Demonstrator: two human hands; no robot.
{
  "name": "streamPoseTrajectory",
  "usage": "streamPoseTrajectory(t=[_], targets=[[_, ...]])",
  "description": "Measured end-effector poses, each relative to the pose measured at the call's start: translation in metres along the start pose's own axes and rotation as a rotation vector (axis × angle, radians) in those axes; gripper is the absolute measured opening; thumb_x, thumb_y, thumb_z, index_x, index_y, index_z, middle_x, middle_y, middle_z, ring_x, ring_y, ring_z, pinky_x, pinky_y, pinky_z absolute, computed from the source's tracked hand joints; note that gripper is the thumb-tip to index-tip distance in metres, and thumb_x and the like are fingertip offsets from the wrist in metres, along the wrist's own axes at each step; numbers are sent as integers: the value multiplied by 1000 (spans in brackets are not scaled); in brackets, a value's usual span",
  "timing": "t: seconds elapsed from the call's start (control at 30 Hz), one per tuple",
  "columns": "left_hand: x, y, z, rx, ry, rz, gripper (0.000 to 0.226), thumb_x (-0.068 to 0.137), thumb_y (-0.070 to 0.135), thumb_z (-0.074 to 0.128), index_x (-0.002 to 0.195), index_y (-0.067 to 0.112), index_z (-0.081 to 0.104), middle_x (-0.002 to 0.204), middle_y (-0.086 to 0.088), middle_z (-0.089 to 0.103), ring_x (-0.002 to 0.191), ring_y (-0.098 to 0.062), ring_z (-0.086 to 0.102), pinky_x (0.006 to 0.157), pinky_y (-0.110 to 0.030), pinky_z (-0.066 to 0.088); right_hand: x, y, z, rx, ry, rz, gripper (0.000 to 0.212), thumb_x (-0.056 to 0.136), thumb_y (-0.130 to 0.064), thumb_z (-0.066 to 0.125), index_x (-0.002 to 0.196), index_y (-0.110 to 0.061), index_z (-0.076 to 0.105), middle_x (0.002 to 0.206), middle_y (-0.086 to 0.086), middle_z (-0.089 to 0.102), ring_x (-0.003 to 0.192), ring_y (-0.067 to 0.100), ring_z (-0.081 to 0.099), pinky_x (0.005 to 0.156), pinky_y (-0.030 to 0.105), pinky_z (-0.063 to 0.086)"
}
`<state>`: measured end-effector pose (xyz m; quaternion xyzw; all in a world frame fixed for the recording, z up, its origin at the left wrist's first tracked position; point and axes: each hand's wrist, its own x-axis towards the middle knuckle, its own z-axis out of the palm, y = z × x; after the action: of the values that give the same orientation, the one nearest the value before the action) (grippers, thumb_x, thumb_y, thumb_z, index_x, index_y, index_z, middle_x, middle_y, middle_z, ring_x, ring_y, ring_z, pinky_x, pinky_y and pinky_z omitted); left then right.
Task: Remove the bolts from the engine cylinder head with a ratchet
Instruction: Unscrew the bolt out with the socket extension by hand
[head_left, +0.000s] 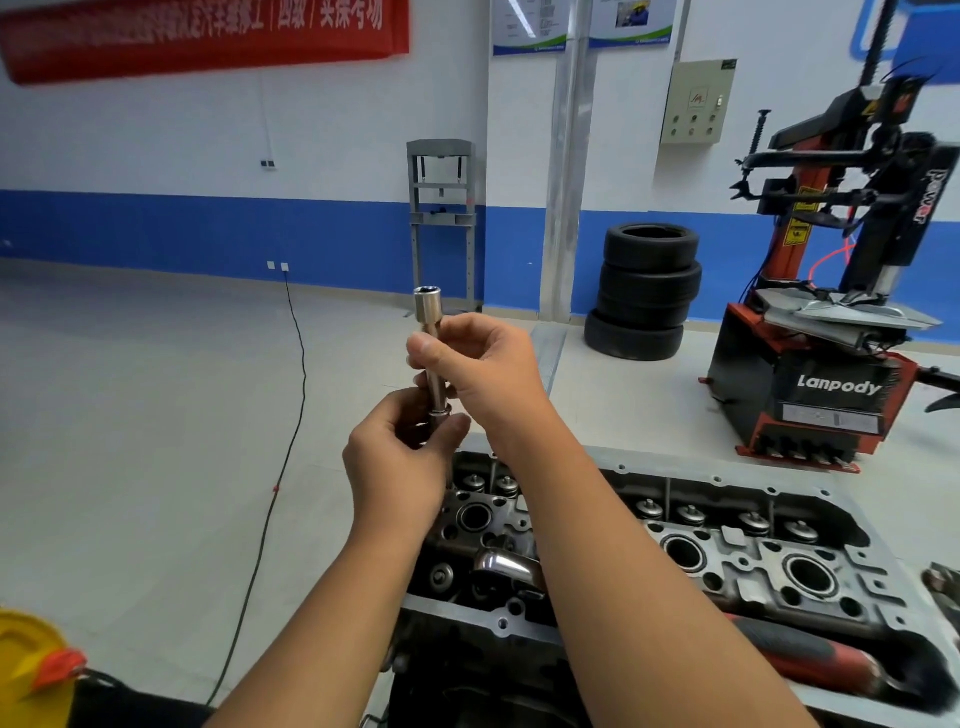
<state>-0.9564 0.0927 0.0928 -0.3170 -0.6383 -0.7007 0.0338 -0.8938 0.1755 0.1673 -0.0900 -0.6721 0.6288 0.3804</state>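
Note:
Both hands hold a chrome socket on an extension bar (432, 332) upright in front of me, above the left end of the engine cylinder head (727, 551). My right hand (478, 358) pinches the bar's upper part just below the socket. My left hand (400, 457) grips its lower end. A ratchet lies across the cylinder head, its chrome head (504, 566) near the left end and its red and black handle (810, 654) at the lower right, with my right forearm covering the middle.
A stack of tyres (644, 291) stands by the blue and white wall. A red and black tyre changer (852, 291) is at the right. A black cable (291, 415) runs across the floor at left. A yellow container (31, 670) sits at the bottom left.

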Motion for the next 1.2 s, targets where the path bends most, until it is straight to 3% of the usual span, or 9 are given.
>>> streamPoseTrajectory(t=[0.17,0.3,0.4,0.53,0.67,0.83,0.9,1.1,1.2], targets=[[0,0,2,-55,-83,-21,10,101,29,68,104,34,75,89,13,77,85,-6,72,79,-32,57,0,-2,1,21,5,-2,10,94,-15,76,96,-9,68,89,14,79,74,22,74,69,29,61],[-1,2,4,-64,-92,-11,25,103,25,51,93,36,71,83,-2,71,72,-13,62,69,-38,51,0,-2,3,-20,-36,9,9,103,-17,63,102,-9,68,89,8,79,75,15,71,63,20,55],[-1,2,2,-27,-28,19,32,102,15,61,88,43,70,85,16,74,75,-5,69,70,-30,53,1,0,3,-23,-61,17,12,103,-19,64,106,-10,71,89,6,79,77,19,72,72,27,60],[-1,4,2,3,13,49,32,88,24,84,92,50,67,89,28,74,83,2,72,75,-22,57,1,-1,2,-10,8,-18,16,87,-18,83,93,-13,69,83,5,78,75,24,76,73,35,64],[-1,5,2,-40,-14,65,33,91,27,80,100,56,66,92,28,74,86,3,72,71,-9,53,1,1,3,-23,72,-56,30,83,-17,87,92,-13,59,83,9,78,77,27,78,70,40,66],[-3,4,4,-104,-97,65,34,108,20,56,100,48,72,87,-1,73,70,-9,62,63,-24,52,3,2,5,19,-7,-44,15,94,-15,76,96,-8,63,82,12,77,75,26,76,79,46,65],[-2,3,4,-72,-88,71,26,106,20,59,100,41,72,84,3,73,70,-13,65,66,-33,53,3,2,5,28,-32,-45,12,96,-17,74,94,-10,65,83,12,78,77,26,76,80,43,64],[-1,3,1,-66,-30,64,24,92,24,80,95,46,70,90,24,75,86,-2,73,74,-12,54,-1,2,2,108,56,-32,26,84,-17,86,89,-10,62,86,13,78,68,27,74,64,34,61],[-1,2,1,-89,-38,30,11,95,33,76,96,43,72,90,18,76,85,-2,72,74,-19,54,-1,0,0,95,33,-35,23,87,-17,84,88,-10,62,85,15,78,69,30,75,65,36,61]])
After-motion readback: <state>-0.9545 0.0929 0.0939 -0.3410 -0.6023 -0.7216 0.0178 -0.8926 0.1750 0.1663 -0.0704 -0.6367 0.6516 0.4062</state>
